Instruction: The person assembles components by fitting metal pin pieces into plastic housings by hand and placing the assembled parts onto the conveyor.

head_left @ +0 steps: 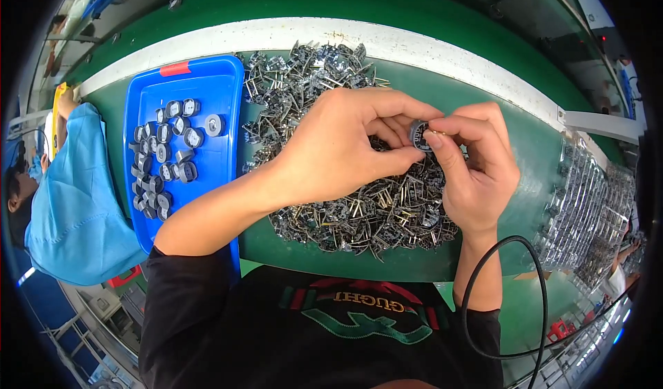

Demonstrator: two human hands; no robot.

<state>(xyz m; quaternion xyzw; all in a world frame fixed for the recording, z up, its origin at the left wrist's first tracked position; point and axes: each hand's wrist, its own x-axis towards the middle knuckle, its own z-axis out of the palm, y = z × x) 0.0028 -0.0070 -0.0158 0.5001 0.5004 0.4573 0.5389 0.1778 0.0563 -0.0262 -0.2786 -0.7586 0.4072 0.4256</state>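
A: Fingers, quick?

B: Left hand (338,147) pinches the grey round part (417,135). Right hand (482,171): thumb and forefinger closed on a brass-coloured bit (438,133) at its edge, too tiny to identify.

A: Where, and why two-handed?

B: Above the dark pinned pieces (366,220) heaped on the green worktop (528,188); probably steadying something that small. Blue tray (214,85), left, holds loose grey pucks (194,137), likely keeping them off the heap.

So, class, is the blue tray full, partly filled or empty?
Partly filled. The blue tray holds round grey parts, mostly toward its left, while bare blue bottom shows at the far end.
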